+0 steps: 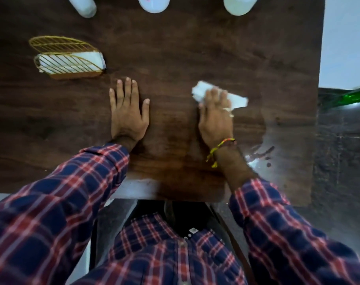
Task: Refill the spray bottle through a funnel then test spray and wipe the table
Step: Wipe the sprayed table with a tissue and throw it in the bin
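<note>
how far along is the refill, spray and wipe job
Refilling and spraying can't be confirmed, though three white bottles stand at the far edge. In hand: the right hand presses a white tissue on the table; the left hand lies flat. Left: finishing the wipe.

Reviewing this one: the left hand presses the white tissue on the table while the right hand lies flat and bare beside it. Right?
Not quite: the hands are swapped. In the head view the right hand presses the white tissue on the table; the left hand lies flat and bare.
</note>
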`<state>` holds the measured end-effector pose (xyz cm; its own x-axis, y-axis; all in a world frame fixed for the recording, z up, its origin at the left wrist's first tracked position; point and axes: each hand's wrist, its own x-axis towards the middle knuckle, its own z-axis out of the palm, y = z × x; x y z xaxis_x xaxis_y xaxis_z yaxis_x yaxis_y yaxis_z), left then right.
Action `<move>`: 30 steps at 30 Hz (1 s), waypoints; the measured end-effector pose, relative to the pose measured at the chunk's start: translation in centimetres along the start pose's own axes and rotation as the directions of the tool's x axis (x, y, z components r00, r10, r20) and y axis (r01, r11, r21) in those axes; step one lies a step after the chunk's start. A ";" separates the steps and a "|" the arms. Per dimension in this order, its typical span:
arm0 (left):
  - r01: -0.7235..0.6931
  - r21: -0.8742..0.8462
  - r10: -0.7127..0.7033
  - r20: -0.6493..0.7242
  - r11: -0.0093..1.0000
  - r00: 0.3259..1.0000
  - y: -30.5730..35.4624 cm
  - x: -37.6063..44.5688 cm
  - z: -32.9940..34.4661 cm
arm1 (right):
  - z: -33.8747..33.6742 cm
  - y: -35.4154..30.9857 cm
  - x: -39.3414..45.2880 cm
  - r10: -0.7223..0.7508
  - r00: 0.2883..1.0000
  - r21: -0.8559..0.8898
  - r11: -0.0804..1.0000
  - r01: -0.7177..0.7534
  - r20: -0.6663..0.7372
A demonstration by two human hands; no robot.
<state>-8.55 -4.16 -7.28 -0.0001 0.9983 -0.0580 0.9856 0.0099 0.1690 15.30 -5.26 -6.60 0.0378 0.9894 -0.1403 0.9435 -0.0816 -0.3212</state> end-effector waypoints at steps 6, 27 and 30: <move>-0.015 -0.009 0.015 -0.019 1.000 1.000 0.0 0.0 -0.1 | -0.3 -1.1 0.6 -0.033 0.999 -0.010 0.999 0.033 -0.007; -0.228 -0.134 0.213 -0.119 0.964 0.970 -1.0 -1.1 -0.2 | 2.6 -1.8 -13.5 0.267 0.958 -0.028 0.962 -0.272 -0.108; -0.314 -0.161 0.298 -0.117 0.936 0.947 -1.3 -4.1 -0.1 | 4.6 -7.8 -17.9 0.015 1.000 -0.029 0.999 -0.015 0.003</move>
<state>-9.84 -8.26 -7.21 0.2736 0.9554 0.1107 0.8948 -0.2951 0.3350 5.77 -22.93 -5.90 0.0510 0.9877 -0.1478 0.9520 -0.0928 -0.2917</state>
